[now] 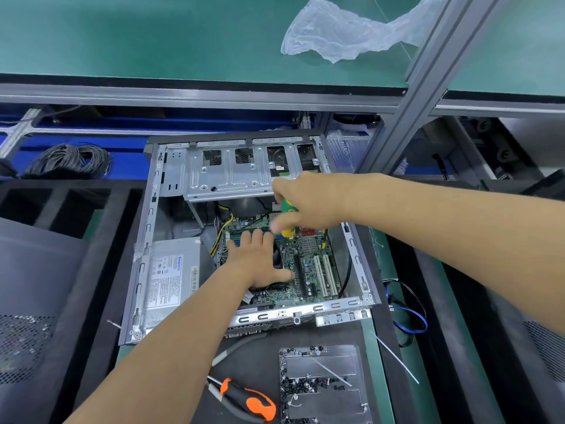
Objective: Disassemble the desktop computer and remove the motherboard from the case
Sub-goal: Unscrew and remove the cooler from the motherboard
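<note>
In the head view the grey steel desktop case lies on its side with the panel off and the upper drive cage bare, yet the green motherboard sits inside it, cables attached, beside the silver power supply. The right hand grips a green-and-yellow screwdriver held upright over the board while the left hand rests flat, fingers spread, over the cooler area; judging by the tray of black screws, removal looks roughly midway

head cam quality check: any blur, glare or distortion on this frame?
Head view: right hand motion-blurred at the fingertips, around the green-yellow screwdriver; left hand and motherboard sharp; wide-angle bending shows in the aluminium rail; lighting even, soft sheen on the plastic bag, no harsh glare.
</note>
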`<state>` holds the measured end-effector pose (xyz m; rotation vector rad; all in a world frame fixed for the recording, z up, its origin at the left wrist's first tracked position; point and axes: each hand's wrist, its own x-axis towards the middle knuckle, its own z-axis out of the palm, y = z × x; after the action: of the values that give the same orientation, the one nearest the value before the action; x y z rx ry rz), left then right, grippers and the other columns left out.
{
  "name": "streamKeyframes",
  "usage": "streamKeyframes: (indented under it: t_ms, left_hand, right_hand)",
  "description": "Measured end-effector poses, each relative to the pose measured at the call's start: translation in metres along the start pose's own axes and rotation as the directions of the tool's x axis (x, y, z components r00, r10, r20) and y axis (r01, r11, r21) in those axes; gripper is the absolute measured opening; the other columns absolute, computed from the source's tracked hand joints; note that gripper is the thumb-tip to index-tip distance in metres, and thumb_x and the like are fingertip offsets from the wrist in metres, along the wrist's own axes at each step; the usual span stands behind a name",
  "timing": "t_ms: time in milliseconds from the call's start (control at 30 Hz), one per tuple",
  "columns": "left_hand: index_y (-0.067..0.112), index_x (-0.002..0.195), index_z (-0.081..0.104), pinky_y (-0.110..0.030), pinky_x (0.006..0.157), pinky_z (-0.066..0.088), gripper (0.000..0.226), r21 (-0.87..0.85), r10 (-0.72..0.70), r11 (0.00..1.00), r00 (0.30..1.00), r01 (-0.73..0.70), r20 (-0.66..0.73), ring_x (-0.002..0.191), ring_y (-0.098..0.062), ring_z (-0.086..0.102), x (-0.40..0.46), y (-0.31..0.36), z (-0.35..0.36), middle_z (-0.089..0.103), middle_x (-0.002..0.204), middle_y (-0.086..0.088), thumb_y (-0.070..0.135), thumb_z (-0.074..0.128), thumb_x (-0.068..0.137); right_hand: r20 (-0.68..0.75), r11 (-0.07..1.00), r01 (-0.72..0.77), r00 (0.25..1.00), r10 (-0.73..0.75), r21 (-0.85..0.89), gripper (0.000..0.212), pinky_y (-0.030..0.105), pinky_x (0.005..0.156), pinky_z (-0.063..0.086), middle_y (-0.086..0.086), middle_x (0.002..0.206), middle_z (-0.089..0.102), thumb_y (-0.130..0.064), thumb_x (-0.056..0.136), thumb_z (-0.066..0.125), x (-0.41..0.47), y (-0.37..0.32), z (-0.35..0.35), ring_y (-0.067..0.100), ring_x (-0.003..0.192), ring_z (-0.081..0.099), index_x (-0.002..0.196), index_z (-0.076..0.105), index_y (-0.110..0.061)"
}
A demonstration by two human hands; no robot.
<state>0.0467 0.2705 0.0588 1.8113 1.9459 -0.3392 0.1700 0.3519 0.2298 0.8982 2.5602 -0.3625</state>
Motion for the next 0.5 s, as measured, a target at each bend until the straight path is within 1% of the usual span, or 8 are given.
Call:
streamKeyframes:
  t_ms: [67,167,233,300,333,400,433,500]
  left_hand:
    - [0.017,0.145,0.02,-0.063,0.108,0.019,0.102,-0.008,-0.001,1.0,1.0,0.001,-0.002,0.136,-0.035,0.02,-0.0002,-0.0003,-0.0002,0.022,0.147,-0.008,0.084,0.046,0.073]
    - [0.018,0.147,0.018,-0.064,0.109,0.02,0.104,0.003,0.002,1.0,1.0,-0.002,-0.001,0.137,-0.035,0.02,-0.0007,-0.0004,-0.0002,0.022,0.148,-0.007,0.085,0.044,0.072]
    - [0.018,0.147,0.018,-0.063,0.109,0.02,0.106,-0.008,-0.001,1.0,1.0,0.001,-0.006,0.137,-0.034,0.02,-0.0008,-0.0014,-0.0003,0.022,0.149,-0.006,0.086,0.045,0.071]
    - [0.018,0.147,0.018,-0.062,0.109,0.021,0.107,-0.02,-0.004,1.0,1.0,0.004,-0.014,0.137,-0.033,0.021,-0.0018,-0.0022,-0.0003,0.022,0.149,-0.006,0.086,0.046,0.07]
    - [0.018,0.147,0.017,-0.062,0.109,0.021,0.107,-0.02,-0.003,1.0,1.0,0.003,-0.013,0.137,-0.033,0.021,-0.0024,-0.0024,-0.0004,0.022,0.149,-0.007,0.086,0.047,0.07]
    - [0.019,0.149,0.014,-0.061,0.109,0.021,0.107,-0.015,-0.003,1.0,1.0,0.003,-0.004,0.137,-0.034,0.02,-0.0024,-0.0017,-0.0006,0.022,0.149,-0.008,0.086,0.046,0.071]
    - [0.019,0.149,0.012,-0.061,0.109,0.021,0.108,-0.012,-0.002,1.0,1.0,0.002,-0.001,0.136,-0.034,0.02,-0.0028,-0.0015,-0.0006,0.021,0.15,-0.008,0.085,0.046,0.071]
    - [0.018,0.149,0.014,-0.061,0.109,0.021,0.107,-0.016,0.001,1.0,1.0,-0.001,-0.002,0.137,-0.034,0.02,-0.0038,-0.0014,-0.0011,0.019,0.151,-0.007,0.085,0.046,0.072]
  right_hand:
    - [-0.06,0.995,-0.07,0.996,0.066,-0.067,0.064,0.03,0.048,0.025,-0.003,0.076,0.034,-0.078,0.085,0.037,0.0009,-0.0029,0.0013,0.015,0.062,0.042,0.099,0.043,-0.016]
    - [-0.06,0.984,0.006,0.998,-0.017,-0.178,0.045,0.031,0.048,0.029,-0.001,0.077,0.035,-0.056,0.097,0.045,0.0039,-0.0038,0.0006,0.016,0.06,0.042,0.11,0.049,-0.013]
    - [0.003,0.977,0.1,0.995,-0.101,-0.19,0.028,0.037,0.059,0.045,0.004,0.09,0.048,-0.04,0.098,0.053,0.0057,-0.0014,-0.0023,0.022,0.071,0.052,0.115,0.046,-0.019]
    - [0.067,0.964,0.158,0.987,-0.147,-0.212,0.024,0.046,0.076,0.052,0.007,0.105,0.053,-0.031,0.096,0.058,0.0079,0.001,-0.0044,0.028,0.09,0.058,0.114,0.045,-0.023]
    - [0.074,0.967,0.163,0.986,-0.151,-0.197,0.024,0.047,0.079,0.052,0.006,0.106,0.052,-0.032,0.095,0.06,0.0077,0.0007,-0.0052,0.029,0.094,0.058,0.112,0.045,-0.024]
    - [0.061,0.978,0.143,0.989,-0.135,-0.15,0.03,0.045,0.076,0.052,0.003,0.1,0.049,-0.047,0.092,0.06,0.0057,-0.0002,-0.0041,0.028,0.09,0.058,0.106,0.041,-0.027]
    - [0.039,0.98,0.124,0.992,-0.12,-0.153,0.038,0.042,0.069,0.05,0.002,0.094,0.047,-0.056,0.09,0.057,0.0045,-0.0011,-0.0025,0.027,0.084,0.057,0.106,0.039,-0.027]
    - [-0.036,0.984,0.042,0.998,-0.049,-0.175,0.049,0.034,0.052,0.036,-0.001,0.081,0.039,-0.066,0.09,0.048,0.0027,-0.0041,0.0007,0.022,0.067,0.047,0.108,0.038,-0.021]
